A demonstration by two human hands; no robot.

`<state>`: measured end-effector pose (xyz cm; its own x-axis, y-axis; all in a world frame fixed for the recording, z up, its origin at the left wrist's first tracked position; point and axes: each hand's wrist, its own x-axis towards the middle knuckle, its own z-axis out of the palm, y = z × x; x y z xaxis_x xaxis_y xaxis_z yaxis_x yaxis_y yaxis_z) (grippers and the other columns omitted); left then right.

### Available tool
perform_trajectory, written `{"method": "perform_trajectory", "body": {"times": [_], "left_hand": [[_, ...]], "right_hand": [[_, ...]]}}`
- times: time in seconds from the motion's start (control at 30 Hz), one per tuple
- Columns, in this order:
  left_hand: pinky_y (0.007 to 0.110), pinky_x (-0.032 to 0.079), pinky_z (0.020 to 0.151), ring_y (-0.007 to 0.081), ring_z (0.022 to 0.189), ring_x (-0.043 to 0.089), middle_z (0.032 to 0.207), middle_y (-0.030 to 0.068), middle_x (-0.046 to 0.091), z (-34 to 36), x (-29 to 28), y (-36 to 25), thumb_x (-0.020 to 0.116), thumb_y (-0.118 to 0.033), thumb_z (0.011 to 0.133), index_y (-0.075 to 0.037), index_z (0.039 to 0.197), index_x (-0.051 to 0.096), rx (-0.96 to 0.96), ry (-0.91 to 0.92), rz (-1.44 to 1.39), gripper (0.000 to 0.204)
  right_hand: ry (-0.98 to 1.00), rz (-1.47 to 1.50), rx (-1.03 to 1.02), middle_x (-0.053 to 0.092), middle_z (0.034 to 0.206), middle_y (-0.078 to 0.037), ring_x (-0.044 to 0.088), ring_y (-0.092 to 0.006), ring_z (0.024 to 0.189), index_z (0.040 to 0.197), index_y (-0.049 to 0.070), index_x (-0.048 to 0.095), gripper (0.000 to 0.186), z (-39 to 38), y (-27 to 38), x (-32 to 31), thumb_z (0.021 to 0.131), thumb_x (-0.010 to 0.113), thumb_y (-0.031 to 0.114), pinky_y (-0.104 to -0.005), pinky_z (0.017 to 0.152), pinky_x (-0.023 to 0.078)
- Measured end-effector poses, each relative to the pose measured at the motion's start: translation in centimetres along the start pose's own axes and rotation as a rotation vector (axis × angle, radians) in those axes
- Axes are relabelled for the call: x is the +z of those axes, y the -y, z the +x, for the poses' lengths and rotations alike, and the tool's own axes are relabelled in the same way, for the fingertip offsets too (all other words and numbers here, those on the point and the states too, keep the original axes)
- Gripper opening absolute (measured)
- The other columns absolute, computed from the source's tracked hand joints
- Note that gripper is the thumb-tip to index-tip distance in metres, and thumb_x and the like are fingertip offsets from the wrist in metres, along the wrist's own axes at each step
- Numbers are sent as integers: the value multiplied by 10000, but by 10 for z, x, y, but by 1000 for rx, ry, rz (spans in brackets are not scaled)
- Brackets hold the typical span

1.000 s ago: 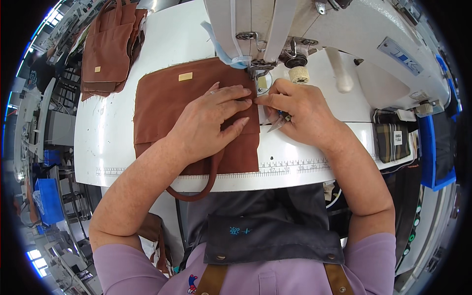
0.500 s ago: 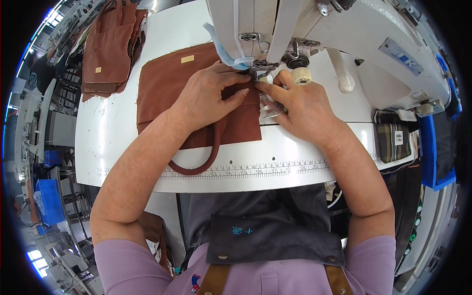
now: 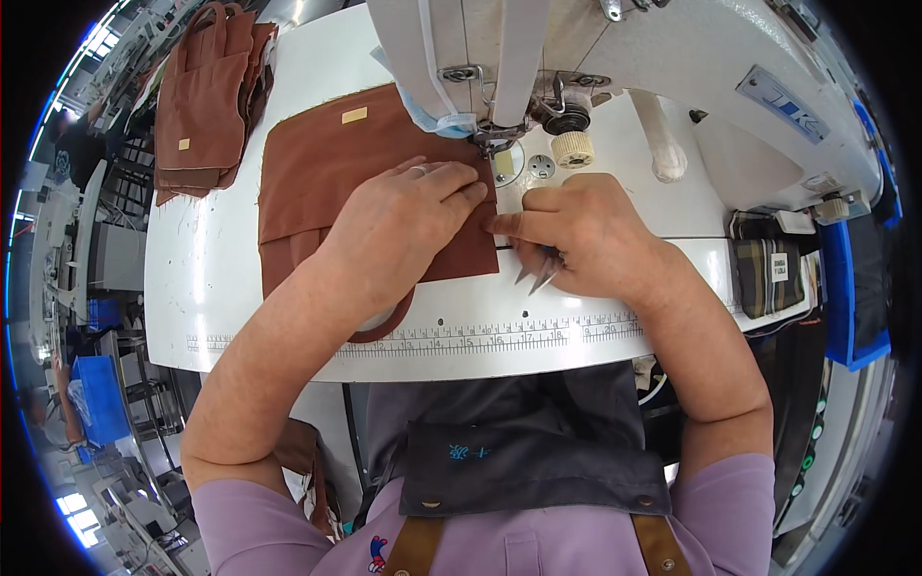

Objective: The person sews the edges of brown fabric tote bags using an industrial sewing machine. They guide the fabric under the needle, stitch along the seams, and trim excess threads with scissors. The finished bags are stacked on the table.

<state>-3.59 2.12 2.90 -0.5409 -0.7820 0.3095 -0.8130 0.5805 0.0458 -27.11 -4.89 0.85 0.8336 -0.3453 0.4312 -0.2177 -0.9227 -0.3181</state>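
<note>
A brown leather-like bag panel (image 3: 312, 168) lies on the white sewing table, its right edge just below the presser foot (image 3: 492, 146). It bears a small gold plate (image 3: 354, 115) near the far edge, and a rounded handle (image 3: 384, 328) loops out at the near side. My left hand (image 3: 394, 221) rests on the panel, fingers extended and pressing down on it. Curled fingers of my right hand (image 3: 594, 230) hold silver thread snips (image 3: 545, 273), pointed blades toward me. The index fingertip of that hand touches the panel's right edge.
The sewing machine (image 3: 711, 106) stands over the far side of the table. A stack of brown bags (image 3: 204, 120) lies at the far left. A printed ruler (image 3: 480, 336) runs along the near edge. On the right are a plaid pouch (image 3: 765, 272) and a blue bin (image 3: 850, 298).
Both hands have come nearer to me, away from the needle area. The panel has shifted slightly left, and less of its handle shows. The snips' blades now point toward me.
</note>
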Motion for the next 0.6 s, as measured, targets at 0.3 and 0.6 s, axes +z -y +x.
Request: {"method": "perform_trajectory", "body": {"times": [0.3,0.6], "left_hand": [[343,593,886,250,1076,697,1151,80,705,2,2,2,654,-57,823,-10,1096,751,25,48,-17,294],[525,448,1150,338,1305,609,1316,150,673,-12,9,-16,691,-84,844,12,1219,710,-143,-75,-201,387]], "right_hand": [[5,-7,37,694,724,-5,685,-242,656,958,156,774,231,0,0,1,734,755,107,-402,594,515],[-70,-61,86,679,745,-31,669,-279,646,1012,114,760,234,0,-1,1,781,726,101,-419,581,515]]}}
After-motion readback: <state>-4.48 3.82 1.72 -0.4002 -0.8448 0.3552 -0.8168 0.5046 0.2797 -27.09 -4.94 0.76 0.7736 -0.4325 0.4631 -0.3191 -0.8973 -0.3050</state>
